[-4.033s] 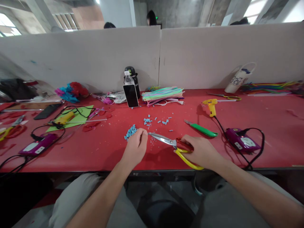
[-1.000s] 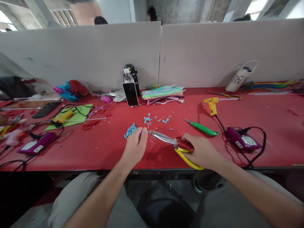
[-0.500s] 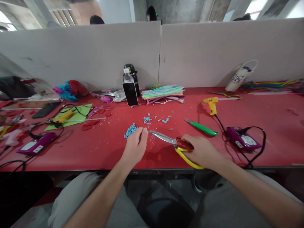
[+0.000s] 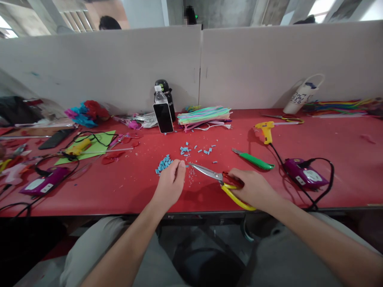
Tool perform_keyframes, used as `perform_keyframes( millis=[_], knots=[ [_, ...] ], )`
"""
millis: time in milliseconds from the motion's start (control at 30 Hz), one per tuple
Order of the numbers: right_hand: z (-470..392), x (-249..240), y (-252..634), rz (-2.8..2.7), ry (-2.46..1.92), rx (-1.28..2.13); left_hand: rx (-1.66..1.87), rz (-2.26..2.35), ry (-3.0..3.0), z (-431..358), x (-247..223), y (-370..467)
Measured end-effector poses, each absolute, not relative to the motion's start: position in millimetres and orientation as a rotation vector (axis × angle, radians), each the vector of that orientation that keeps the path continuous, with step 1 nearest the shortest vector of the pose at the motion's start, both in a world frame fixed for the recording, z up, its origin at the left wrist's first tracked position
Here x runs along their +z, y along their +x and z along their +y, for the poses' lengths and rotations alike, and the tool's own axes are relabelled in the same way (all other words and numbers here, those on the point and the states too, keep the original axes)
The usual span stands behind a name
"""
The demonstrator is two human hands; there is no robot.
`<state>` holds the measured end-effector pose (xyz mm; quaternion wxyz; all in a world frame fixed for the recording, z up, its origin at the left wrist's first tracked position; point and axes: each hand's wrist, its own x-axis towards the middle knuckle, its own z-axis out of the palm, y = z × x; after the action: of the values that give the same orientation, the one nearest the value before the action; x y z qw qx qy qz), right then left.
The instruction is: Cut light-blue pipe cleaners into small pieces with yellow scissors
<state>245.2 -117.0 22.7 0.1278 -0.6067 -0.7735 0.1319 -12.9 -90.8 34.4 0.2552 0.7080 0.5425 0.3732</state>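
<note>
My right hand (image 4: 251,186) is wrapped round the red and yellow handles of a pair of scissors (image 4: 208,172), whose blades point left. Close to the blade tips, my left hand (image 4: 172,179) pinches a small blue piece (image 4: 187,166), of which only a bit shows past the fingertips. Just left of that hand lies a pile of blue pieces (image 4: 163,164). More blue pieces (image 4: 184,150) are scattered behind the blades, and fine crumbs lie below them.
A green cutter (image 4: 256,161), a yellow glue gun (image 4: 265,131) and a purple power box (image 4: 305,174) are on the right. Behind stand a phone (image 4: 163,118) and bottles, beside bundled pipe cleaners (image 4: 205,115). Cords and another purple box (image 4: 44,181) lie left.
The scissor tips have moved slightly away from my left fingertips. Both hands keep their grips, and the camera view has shifted a little.
</note>
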Motion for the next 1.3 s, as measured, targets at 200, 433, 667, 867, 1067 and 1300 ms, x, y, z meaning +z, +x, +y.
perform_keyframes(
  millis=[200,433,667,867,1067,1300],
  knots=[
    [-116.2,22.1,248.9,-2.211,-1.687,0.397,1.027,1.459,1.899,-89.8,34.0,-12.4],
    [-118.4,23.2,247.9,-2.272,-1.684,0.391,1.021,1.478,1.899,-91.2,34.9,-12.3],
    [-118.8,22.8,245.2,-2.274,-1.708,0.363,1.001,1.485,1.918,-91.4,35.7,-13.3],
    [-118.8,23.8,245.0,-2.273,-1.722,0.378,0.997,1.488,1.932,-92.2,36.1,-13.0],
    [-118.9,24.2,245.0,-2.277,-1.728,0.383,1.003,1.502,1.946,-90.5,34.5,-13.2],
    [-119.4,24.6,246.0,-2.258,-1.687,0.395,0.998,1.509,1.951,-91.3,34.4,-13.3]
  ],
)
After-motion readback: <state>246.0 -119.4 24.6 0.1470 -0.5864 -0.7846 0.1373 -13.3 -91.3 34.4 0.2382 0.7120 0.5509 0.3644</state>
